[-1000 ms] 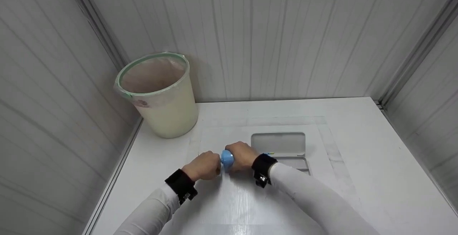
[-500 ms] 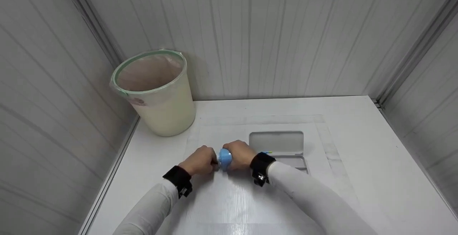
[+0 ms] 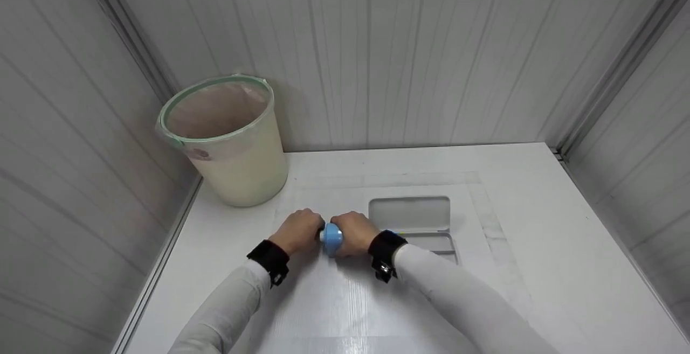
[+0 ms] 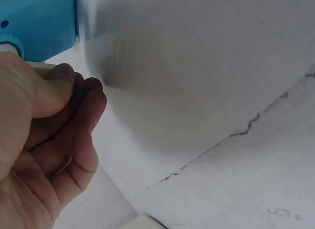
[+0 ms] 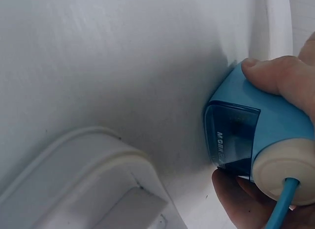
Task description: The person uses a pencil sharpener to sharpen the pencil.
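A blue hand-crank pencil sharpener (image 3: 333,238) is between the two hands, low over the white table. My right hand (image 3: 353,234) grips its body, with the thumb (image 5: 275,74) on one side and fingers on the other. From the sharpener's round cream pencil holder (image 5: 280,165) sticks a blue pencil (image 5: 283,207); its far tip is inside. At the opposite end, my left hand (image 3: 298,230) pinches the white crank (image 4: 40,65) between thumb and curled fingers. The crank's knob is hidden by those fingers. A dark see-through shavings drawer (image 5: 231,138) shows on the sharpener's side.
An open grey pencil case (image 3: 409,213) lies just right of the right hand, partly behind that wrist. At the back left stands a cream bin (image 3: 245,168) with a bag liner. Ribbed grey walls (image 3: 399,57) enclose the table's back and sides.
My left hand has moved up and away from the body, carrying the crank round. The right hand keeps the sharpener nearly still; the head view has shifted slightly.
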`<control>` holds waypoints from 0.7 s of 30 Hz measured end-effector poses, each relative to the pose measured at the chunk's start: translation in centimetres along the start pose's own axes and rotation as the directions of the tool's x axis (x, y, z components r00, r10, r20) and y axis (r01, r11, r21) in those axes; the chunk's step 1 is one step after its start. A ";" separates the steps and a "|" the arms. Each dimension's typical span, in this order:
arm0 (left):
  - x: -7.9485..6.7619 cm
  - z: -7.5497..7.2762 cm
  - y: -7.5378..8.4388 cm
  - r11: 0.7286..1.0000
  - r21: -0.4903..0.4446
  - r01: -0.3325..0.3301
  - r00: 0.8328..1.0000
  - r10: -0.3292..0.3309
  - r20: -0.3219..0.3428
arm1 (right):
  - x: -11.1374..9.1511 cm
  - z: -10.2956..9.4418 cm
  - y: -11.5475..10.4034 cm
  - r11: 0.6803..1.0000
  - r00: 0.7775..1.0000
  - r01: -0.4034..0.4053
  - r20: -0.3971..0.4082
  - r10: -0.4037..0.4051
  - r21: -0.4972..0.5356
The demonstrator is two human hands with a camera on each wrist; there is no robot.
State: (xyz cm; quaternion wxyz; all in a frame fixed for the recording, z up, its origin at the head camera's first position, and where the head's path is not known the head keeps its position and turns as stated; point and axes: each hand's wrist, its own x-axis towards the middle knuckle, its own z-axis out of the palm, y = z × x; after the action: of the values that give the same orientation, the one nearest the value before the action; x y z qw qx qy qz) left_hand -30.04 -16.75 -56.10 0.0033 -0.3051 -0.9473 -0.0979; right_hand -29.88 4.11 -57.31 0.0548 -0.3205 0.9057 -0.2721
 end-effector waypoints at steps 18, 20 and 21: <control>-1.6 -6.0 2.9 1.000 0.027 0.016 0.990 -0.012 -0.138 | 0.1 -0.9 -1.4 0.995 0.995 -0.096 0.029 0.096 -0.015; -2.0 -6.1 3.2 0.999 -0.004 0.034 0.986 -0.035 -0.163 | 0.1 -1.0 -1.6 0.995 0.994 -0.103 0.036 0.104 -0.019; -2.2 -6.1 3.3 0.999 -0.015 0.041 0.983 -0.043 -0.178 | 0.0 -1.1 -1.7 0.994 0.994 -0.102 0.034 0.103 -0.025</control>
State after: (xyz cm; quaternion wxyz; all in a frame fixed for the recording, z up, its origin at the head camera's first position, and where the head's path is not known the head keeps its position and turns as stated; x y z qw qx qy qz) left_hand -26.61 -16.53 -49.64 0.0841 -0.2749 -0.9489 -0.1302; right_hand -29.28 3.48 -55.53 0.0811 -0.2790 0.9229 -0.2526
